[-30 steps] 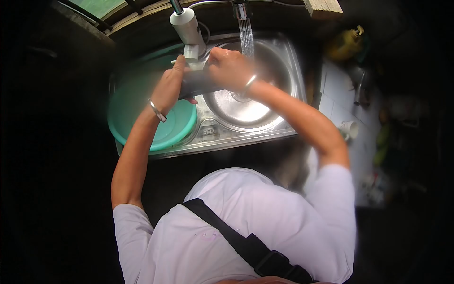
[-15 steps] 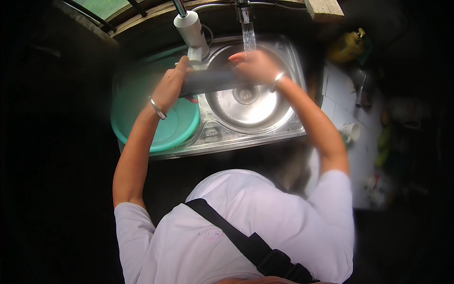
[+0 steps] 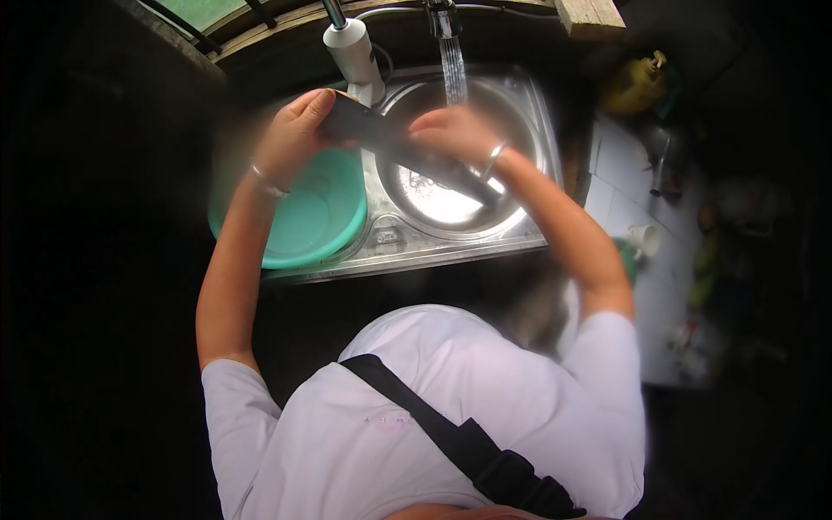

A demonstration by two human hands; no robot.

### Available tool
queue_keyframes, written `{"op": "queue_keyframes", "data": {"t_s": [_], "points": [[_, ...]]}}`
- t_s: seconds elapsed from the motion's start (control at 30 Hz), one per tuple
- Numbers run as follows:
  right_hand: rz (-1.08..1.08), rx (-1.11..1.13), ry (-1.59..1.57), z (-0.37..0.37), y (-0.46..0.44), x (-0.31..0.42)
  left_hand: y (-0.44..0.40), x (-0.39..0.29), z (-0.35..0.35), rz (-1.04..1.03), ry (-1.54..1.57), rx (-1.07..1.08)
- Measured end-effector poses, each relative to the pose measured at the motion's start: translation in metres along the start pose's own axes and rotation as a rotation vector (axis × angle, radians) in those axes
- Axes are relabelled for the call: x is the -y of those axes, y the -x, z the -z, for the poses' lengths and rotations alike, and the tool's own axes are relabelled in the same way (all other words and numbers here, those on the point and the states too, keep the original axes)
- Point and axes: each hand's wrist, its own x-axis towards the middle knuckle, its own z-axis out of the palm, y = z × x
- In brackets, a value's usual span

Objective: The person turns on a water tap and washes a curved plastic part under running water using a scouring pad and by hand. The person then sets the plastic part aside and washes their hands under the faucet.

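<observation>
The dark bar (image 3: 373,128) is held at a slant above the sink (image 3: 394,257), its upper end in front of the left hand and its lower end over the round steel bowl (image 3: 433,208). Left hand (image 3: 293,139): the grip is clenched around the upper end of the bar, thumb along the top. Right hand (image 3: 461,134): positioned at the middle of the bar, fingers bent toward it; whether this grip is clenched on the bar or merely laid against it cannot be told. Each wrist carries a bracelet (image 3: 494,162). Water (image 3: 453,74) runs from the tap (image 3: 443,22) and falls just behind the right hand. The green tub (image 3: 312,230) sits at the left side of the sink, below the left hand. A white cylinder (image 3: 354,52) stands behind the bar. On the right, the white-tiled table (image 3: 607,204) carries a white cup (image 3: 644,240).
</observation>
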Motion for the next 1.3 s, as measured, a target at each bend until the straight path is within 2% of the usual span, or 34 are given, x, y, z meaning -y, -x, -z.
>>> {"op": "queue_keyframes", "data": {"t_s": [0.07, 0.17, 0.37, 0.47, 0.8, 1.1, 1.3], "points": [[-0.057, -0.009, -0.021, 0.000, 0.001, 0.002, -0.006, 0.007, 0.002, 0.000, 0.081, 0.009], [0.003, -0.070, -0.087, -0.001, -0.013, -0.008, -0.014, 0.006, -0.001, -0.022, 0.135, 0.047], [-0.049, 0.004, -0.193, 0.006, -0.028, 0.022, -0.025, 0.004, -0.010, -0.059, 0.068, -0.013], [0.029, 0.054, -0.195, 0.011, -0.040, 0.040, -0.029, 0.005, -0.012, -0.066, 0.055, -0.017], [-0.109, 0.146, -0.287, 0.018, -0.048, 0.030, -0.031, 0.006, -0.014, -0.055, 0.076, -0.037], [-0.055, 0.172, -0.286, 0.018, -0.054, 0.050, -0.029, 0.000, -0.019, -0.036, 0.031, -0.092], [-0.106, 0.207, -0.367, 0.019, -0.053, 0.053, -0.030, -0.002, -0.022, -0.059, 0.025, -0.062]]}}
